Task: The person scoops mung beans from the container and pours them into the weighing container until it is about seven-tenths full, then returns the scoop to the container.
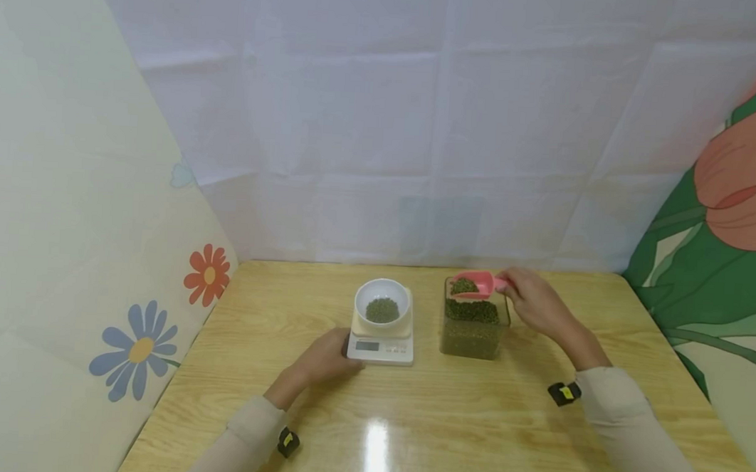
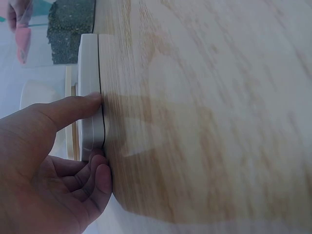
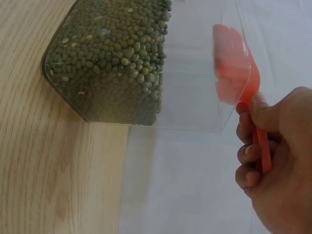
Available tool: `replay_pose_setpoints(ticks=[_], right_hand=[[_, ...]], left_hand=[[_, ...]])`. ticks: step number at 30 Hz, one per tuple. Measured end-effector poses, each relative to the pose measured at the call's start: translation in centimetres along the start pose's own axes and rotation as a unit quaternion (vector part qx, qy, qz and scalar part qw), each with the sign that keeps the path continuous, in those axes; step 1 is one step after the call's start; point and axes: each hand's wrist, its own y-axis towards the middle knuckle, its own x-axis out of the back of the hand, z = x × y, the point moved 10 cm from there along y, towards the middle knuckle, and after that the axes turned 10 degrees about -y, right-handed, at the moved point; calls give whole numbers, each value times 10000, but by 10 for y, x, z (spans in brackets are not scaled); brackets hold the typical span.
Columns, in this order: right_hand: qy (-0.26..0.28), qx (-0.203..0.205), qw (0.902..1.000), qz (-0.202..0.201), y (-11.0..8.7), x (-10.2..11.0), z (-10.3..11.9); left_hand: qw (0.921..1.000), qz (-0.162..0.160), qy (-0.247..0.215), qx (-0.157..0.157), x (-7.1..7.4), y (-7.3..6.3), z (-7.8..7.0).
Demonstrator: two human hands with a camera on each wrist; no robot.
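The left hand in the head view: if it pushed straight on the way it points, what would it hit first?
Most likely the white scale, at once: the left hand touches it at its near left corner.

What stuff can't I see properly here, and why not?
Head view: any number on the grey rectangular display of the white plastic scale, too small.
Head view: inside bottom of the round white bowl, hidden by small green beans.
Head view: upper end of the left beige sleeve, cut off by the bottom edge.
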Motion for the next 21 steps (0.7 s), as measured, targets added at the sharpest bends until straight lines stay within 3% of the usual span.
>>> replay_pose_setpoints(ticks=[21], right_hand=[[-73, 87, 9999, -3, 6, 6, 6]], left_hand=[[10000, -10, -49, -9, 1, -1, 1]])
